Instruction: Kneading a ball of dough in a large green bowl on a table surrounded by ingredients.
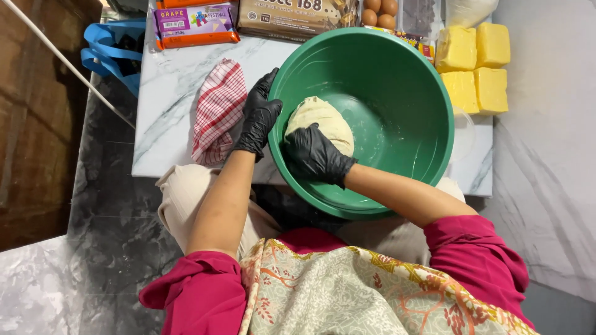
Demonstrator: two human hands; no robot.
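One dough ball [323, 124], four butter blocks [475, 68], perhaps three eggs [380, 11].

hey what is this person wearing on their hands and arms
Both the left hand and the right hand wear thin, glossy black disposable gloves that end at the wrist. The forearms are bare. Magenta sleeves are pushed up past the elbows. No watch or jewellery shows.
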